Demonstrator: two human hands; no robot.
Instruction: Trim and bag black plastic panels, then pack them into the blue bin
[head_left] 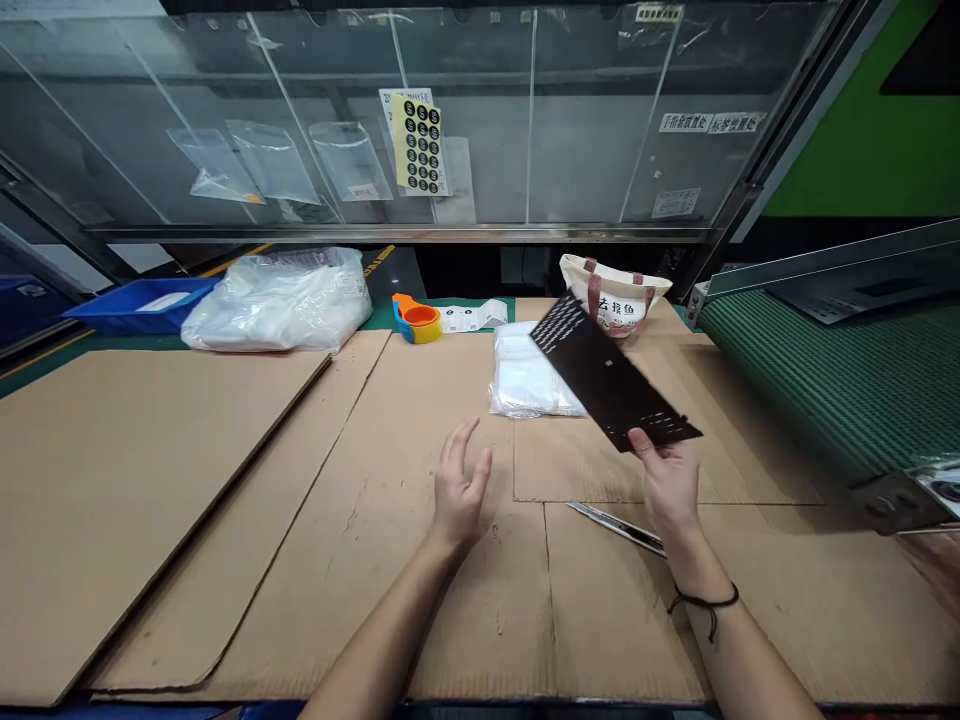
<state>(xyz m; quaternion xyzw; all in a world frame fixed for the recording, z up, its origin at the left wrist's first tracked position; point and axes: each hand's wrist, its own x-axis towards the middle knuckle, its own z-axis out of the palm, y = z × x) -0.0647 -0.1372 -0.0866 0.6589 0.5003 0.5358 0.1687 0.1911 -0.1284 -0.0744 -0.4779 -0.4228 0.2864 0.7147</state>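
1. My right grip (667,490) is clamped on the lower edge of a black perforated sheet (607,375), with my thumb on its near face. The sheet is held up at a slant above the table, its far end pointing toward the far edge and rows of small slots showing at both ends.
2. My left grip (461,480) is open, its fingers (471,440) spread apart. It holds nothing and hangs over the cardboard sheets (150,500) that cover the table, left of the black sheet.
3. A utility knife (619,528) lies on the cardboard just beside my right wrist, its blade end pointing left. A black cord bracelet (703,600) circles that wrist.
4. Under the black sheet, toward the far edge, lies a stack of clear plastic bags (529,375). Behind it, a canvas tote bag (611,295) with red handles stands near the far edge.
5. Along the far edge, left of these, are a printed paper slip (472,316), an orange, yellow and blue plastic dispenser (416,320), a large clear bag of white material (277,300) and a blue plastic crate (142,305).
6. A green conveyor belt (810,380) runs along the table's right edge.
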